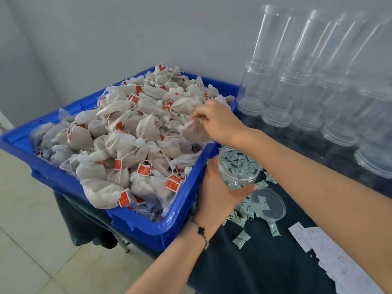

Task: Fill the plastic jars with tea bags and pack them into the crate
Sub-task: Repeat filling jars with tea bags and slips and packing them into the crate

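Tea bags (118, 143) heap the blue crate (148, 228) — small jar (237, 168) holds green sachets.

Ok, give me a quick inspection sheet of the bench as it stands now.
Surface: dark table cover, mostly occupied.
Job's things: blue crate heaped with tea bags; empty clear jars stacked at the back right.
Clutter: small tub of green sachets, its lid beside it, loose sachets scattered, white paper slips near the front.
Grippers: right hand pinches one tea bag over the crate; left hand holds the small tub.
Cables: nothing seen.
Surroundings: grey wall, tiled floor.
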### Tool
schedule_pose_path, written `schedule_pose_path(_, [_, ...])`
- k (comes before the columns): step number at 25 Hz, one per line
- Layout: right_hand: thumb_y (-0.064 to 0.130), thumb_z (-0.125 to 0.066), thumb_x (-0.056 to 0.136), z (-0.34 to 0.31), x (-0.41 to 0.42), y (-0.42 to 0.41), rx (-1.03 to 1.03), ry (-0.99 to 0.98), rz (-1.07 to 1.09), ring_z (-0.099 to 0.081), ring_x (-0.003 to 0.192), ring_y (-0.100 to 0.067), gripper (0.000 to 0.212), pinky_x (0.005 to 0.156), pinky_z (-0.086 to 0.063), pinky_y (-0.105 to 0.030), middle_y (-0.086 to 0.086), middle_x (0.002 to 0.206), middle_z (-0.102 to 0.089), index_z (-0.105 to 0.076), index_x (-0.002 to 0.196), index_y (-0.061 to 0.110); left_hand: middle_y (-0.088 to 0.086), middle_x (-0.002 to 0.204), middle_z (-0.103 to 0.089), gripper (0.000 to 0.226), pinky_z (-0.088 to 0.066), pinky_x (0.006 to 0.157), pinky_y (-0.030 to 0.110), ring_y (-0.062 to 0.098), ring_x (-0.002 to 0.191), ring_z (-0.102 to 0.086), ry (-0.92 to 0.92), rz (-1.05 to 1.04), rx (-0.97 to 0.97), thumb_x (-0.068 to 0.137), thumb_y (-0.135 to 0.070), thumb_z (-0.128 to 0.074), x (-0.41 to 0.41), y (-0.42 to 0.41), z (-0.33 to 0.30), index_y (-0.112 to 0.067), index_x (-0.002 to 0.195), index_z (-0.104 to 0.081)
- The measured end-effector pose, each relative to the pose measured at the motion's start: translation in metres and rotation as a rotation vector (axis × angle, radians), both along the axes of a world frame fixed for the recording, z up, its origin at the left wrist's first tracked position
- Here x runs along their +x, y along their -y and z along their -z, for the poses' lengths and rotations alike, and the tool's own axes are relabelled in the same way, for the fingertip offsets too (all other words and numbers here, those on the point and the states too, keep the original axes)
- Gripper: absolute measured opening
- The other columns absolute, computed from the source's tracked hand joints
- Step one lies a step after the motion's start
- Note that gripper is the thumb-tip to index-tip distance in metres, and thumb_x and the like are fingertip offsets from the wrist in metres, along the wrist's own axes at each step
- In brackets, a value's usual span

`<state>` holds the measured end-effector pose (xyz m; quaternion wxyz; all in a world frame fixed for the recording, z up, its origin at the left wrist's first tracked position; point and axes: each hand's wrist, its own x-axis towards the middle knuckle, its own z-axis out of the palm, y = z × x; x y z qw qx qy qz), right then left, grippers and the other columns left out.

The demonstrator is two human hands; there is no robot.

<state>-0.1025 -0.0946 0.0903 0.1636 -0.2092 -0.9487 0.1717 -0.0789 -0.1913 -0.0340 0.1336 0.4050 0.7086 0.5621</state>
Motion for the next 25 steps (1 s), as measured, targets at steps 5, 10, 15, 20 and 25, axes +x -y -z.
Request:
schedule_pose_path(5, [0.003, -0.035, 0.098, 0.009, 0.029, 0.003, -0.689, -0.235, 0.243, -0.056, 0.103, -0.022, 0.024, 0.083, -0.052, -0.033, -0.007, 0.109, -0.056, -0.054, 0.097, 0.017, -0.018, 0.113, -0.054, 0.09, -0.046, 0.083, 0.014, -0.001, 0.104, -0.055, 0.025, 0.016, -0.039, 0.046, -0.058, -0.08, 0.004, 0.001, -0.003, -0.032, 0.124, -0.043])
schedule_pose_path(10, [0.004, -0.041, 0.092, -0.01, 0.066, 0.002, -1.243, -0.644, 0.302, -0.06, 0.076, -0.016, 0.022, 0.062, -0.053, -0.027, -0.004, 0.084, -0.061, -0.058, 0.084, 0.015, -0.017, 0.119, -0.049, 0.084, -0.04, 0.082, 0.001, -0.009, 0.103, -0.048, 0.09, 0.023, 0.033, 0.054, -0.047, -0.086, 0.009, 0.014, -0.005, -0.031, 0.123, -0.04])
schedule_pose_path(15, [-0.013, -0.039, 0.078, -0.008, 0.099, 0.017, -0.383, -0.053, 0.23, -0.059, 0.083, -0.014, 0.035, 0.075, -0.047, -0.026, 0.0, 0.083, -0.063, -0.059, 0.074, 0.016, -0.018, 0.111, -0.052, 0.079, -0.046, 0.083, 0.011, -0.007, 0.103, -0.053, 0.104, -0.009, 0.059, 0.054, -0.044, -0.087, 0.008, 0.013, -0.011, -0.032, 0.116, -0.04])
schedule_pose_path(20, [-0.005, -0.043, 0.084, -0.016, 0.072, 0.026, -0.112, -0.051, 0.124, -0.059, 0.088, -0.01, 0.032, 0.075, -0.046, -0.021, 0.003, 0.094, -0.064, -0.063, 0.091, 0.018, -0.031, 0.103, -0.041, 0.083, -0.033, 0.071, -0.008, -0.033, 0.095, -0.038, 0.113, -0.019, 0.045, 0.052, -0.038, -0.089, 0.006, 0.014, -0.001, -0.031, 0.116, -0.037])
schedule_pose_path(25, [0.003, -0.049, 0.092, 0.009, -0.001, 0.006, 0.086, 0.298, -0.02, -0.057, 0.104, -0.02, 0.034, 0.083, -0.049, -0.03, -0.005, 0.117, -0.059, -0.056, 0.123, 0.014, -0.01, 0.122, -0.048, 0.096, -0.05, 0.092, 0.031, 0.008, 0.112, -0.051, 0.008, 0.005, -0.093, 0.051, -0.049, -0.086, -0.002, 0.019, 0.007, -0.021, 0.128, -0.037])
